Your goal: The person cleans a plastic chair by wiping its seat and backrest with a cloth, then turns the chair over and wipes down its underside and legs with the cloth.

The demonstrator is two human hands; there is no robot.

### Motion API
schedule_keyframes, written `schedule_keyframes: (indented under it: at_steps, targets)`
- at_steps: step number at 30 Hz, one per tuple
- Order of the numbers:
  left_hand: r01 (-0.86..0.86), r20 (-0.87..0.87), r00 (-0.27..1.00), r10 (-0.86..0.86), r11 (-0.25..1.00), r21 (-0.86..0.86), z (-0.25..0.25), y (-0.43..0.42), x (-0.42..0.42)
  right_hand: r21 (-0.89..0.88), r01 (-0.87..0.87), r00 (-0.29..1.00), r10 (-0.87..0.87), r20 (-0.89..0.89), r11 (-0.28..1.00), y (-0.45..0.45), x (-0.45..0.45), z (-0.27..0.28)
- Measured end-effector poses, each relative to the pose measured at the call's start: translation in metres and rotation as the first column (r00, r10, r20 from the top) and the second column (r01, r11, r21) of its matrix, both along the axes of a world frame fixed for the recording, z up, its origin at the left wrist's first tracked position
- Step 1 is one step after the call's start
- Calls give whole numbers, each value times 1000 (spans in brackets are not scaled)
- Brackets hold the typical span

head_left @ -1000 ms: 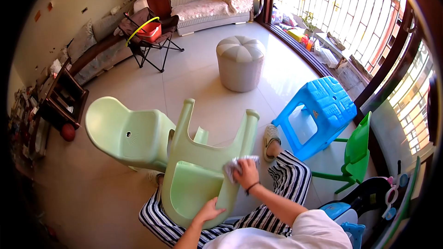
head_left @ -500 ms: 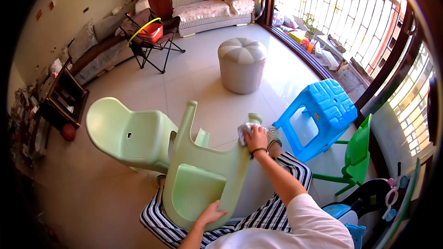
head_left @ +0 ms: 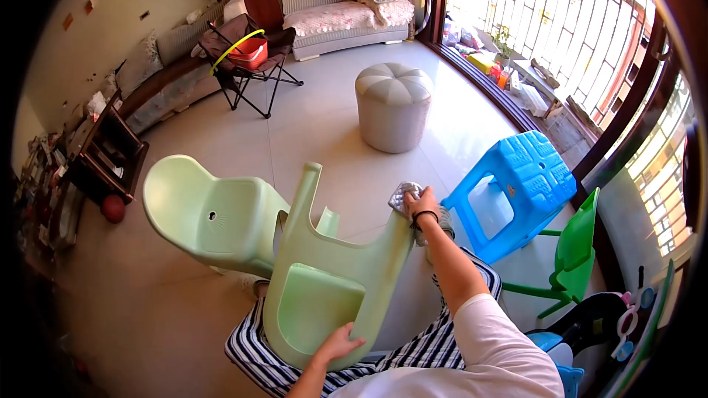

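Observation:
A pale green plastic chair (head_left: pixel 354 258) lies tipped across my lap, its legs pointing away from me. My left hand (head_left: pixel 341 342) grips its near edge beside the recessed opening, thumb lying on the surface. At the end of the far right leg, my right hand (head_left: pixel 423 203) presses a crumpled grey-white cloth (head_left: pixel 399 197) against the plastic. Part of that leg's tip is hidden by the cloth and hand. Just left of this chair stands a second pale green chair (head_left: pixel 236 210) with a rounded back.
A blue plastic stool (head_left: pixel 531 166) and a green chair (head_left: pixel 575 250) stand to the right. Farther off is a round pouf (head_left: pixel 394 114). A folding chair (head_left: pixel 276 66) bears a red basket (head_left: pixel 249 54). A red ball (head_left: pixel 113 209) lies at left.
My right hand has shifted slightly right and up with the cloth, around the leg's end. The left hand keeps its hold on the chair. The view has turned a little.

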State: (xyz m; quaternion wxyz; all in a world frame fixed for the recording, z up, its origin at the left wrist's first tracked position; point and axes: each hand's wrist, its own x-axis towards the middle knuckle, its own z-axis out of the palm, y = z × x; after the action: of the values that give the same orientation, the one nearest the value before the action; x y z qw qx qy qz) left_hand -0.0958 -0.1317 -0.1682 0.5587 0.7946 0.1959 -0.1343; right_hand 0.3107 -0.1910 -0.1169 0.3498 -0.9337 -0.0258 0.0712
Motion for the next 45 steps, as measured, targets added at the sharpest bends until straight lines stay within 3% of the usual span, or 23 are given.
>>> schedule_keyframes:
  at_steps: [2, 4, 5, 7, 10, 11, 14, 18, 20, 22, 24, 27, 30, 35, 38, 42, 45]
  targets:
    - [4, 8, 1000, -4, 999, -38, -2, 0, 0, 3, 85, 987, -83, -140, 996, -2, 9, -6]
    - [11, 0, 1000, -12, 999, -47, 4, 0, 2, 73, 91, 990, -82, -113, 993, -9, 15, -31]
    - [18, -6, 1000, -19, 998, -58, 6, 0, 3, 219, 118, 980, -79, -181, 969, -13, 20, -47]
    - [-6, 4, 1000, 6, 995, -104, 5, 0, 3, 474, 230, 927, -44, -371, 850, -22, 15, -59]
    - [-21, 34, 999, 26, 987, -158, -12, 3, 0, 678, 369, 874, 12, -486, 636, -24, 16, -115]
    - [-9, 55, 998, 19, 986, -166, -22, 4, -2, 653, 278, 919, 4, -395, 705, -29, 2, -126]
    - [-24, 51, 998, 32, 988, -153, 21, 2, 7, 547, 89, 975, 39, -218, 832, -43, -56, -123]
    - [-7, 27, 1000, 12, 979, -203, 4, 4, 3, 621, 86, 976, 58, -209, 779, -65, -152, -107]
    - [19, 48, 999, -11, 985, -172, -6, 5, 1, 655, 1, 997, 54, -64, 756, -72, -203, -88]
    - [22, 43, 999, -15, 983, -182, -3, 3, 2, 472, -188, 975, 221, -16, 862, -82, -235, -75]
    - [24, 39, 999, -17, 982, -189, -4, 1, 2, 203, -424, 845, 304, 439, 883, -74, -246, -34]
    - [35, 56, 998, -27, 987, -154, -8, 0, -1, 106, -390, 748, 247, 616, 915, -51, -208, -35]
    - [23, 61, 998, -19, 997, -71, -3, 1, -1, 239, -318, 752, 91, 653, 917, -20, -130, -43]
    - [38, 62, 997, -36, 999, -24, 9, 0, 5, 144, -268, 787, 130, 602, 953, 5, -60, -40]
    - [36, 51, 998, -32, 997, -75, 4, 1, 4, 45, -326, 761, 234, 605, 944, -6, -86, -26]
    - [32, 44, 999, -26, 991, -134, -1, 1, 3, 70, -420, 700, 274, 659, 905, -41, -179, -22]
    - [53, -28, 998, -55, 997, -59, -9, -1, 2, 38, -460, 706, 340, 621, 887, -57, -226, -25]
